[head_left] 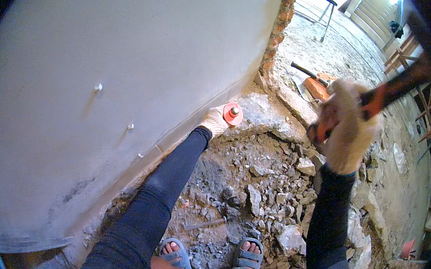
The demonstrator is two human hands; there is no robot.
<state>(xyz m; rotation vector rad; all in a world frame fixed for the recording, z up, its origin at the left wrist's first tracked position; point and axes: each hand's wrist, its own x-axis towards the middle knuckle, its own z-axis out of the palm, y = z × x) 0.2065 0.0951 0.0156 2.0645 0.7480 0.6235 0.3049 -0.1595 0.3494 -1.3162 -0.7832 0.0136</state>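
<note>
My left hand (213,123), in a pale knit glove, is closed round a chisel with a round red hand guard (233,114). Its metal striking end pokes up through the guard, while the tip below is hidden. The chisel stands at the broken edge of a concrete slab (272,120), close to the wall's base. Raised at the right, my gloved right hand (351,133) grips a hammer (394,91) by its black and orange handle. The hammer's head, at the upper right, is dark and blurred.
A grey wall (130,47) with several white plugs rises on the left, ending in exposed brick. Broken rubble (257,186) covers the ground before my sandalled feet. A metal bar (205,224) lies there. Beyond the slab are an orange brick (316,89) and a black-handled tool (310,72).
</note>
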